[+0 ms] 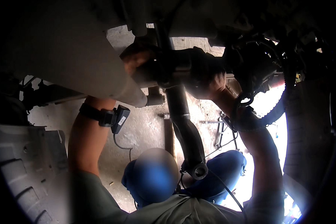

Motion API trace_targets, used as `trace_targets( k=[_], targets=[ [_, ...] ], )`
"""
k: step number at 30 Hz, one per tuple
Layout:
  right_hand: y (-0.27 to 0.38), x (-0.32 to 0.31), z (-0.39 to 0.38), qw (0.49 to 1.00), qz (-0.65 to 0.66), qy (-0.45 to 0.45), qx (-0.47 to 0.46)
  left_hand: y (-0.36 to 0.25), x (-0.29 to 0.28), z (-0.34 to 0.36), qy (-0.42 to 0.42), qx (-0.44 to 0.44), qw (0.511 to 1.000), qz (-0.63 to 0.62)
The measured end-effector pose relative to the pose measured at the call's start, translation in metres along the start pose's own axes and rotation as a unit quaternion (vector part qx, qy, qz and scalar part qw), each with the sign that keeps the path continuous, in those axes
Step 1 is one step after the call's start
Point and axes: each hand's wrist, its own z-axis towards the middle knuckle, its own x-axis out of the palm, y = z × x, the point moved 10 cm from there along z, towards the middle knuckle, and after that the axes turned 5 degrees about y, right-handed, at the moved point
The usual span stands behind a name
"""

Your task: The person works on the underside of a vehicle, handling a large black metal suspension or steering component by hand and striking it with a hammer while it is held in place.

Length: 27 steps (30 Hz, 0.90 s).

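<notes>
Your left hand and right hand both grip a dark suspension arm (fingers wrapped closed) under a vehicle.

Only one small white rectangular paper label, stuck on the face of a small black plastic box. Box strapped by a black band round the left wrist. Well below the fingers of the left hand, a little to their left, down the raised forearm. Lower left of the fingers of the right hand, well apart from them. Set tilted, its longer side running along the box. Plain white with faint dark marks, too small to make out. Far to the right of the right hand's fingers, a tiny yellow patch among dark parts, perhaps a tag, too blurred to tell.
</notes>
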Motion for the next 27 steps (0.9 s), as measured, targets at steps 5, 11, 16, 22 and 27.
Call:
trace_targets(
  k=[5, 11, 16, 22, 27],
  targets=[
    [0.005, 0.007, 0.001, 1.000, 0.015, -0.018, -0.013, 0.011, -0.016, -0.004, 0.060, 0.029, 0.996, -0.055],
    [-0.005, -0.002, -0.004, 1.000, 0.000, -0.025, -0.009, 0.007, 0.004, 0.013, 0.083, 0.036, 0.995, -0.038],
    [-0.002, -0.003, -0.005, 0.999, 0.012, -0.030, -0.009, 0.002, 0.005, 0.009, 0.085, 0.039, 0.996, -0.014],
    [0.009, -0.013, 0.003, 0.998, 0.048, -0.032, -0.016, 0.001, 0.003, 0.008, 0.106, 0.052, 0.993, 0.005],
    [-0.001, -0.008, -0.003, 1.000, 0.017, -0.026, 0.004, -0.001, 0.007, 0.015, 0.146, 0.067, 0.987, 0.019]
  ],
)
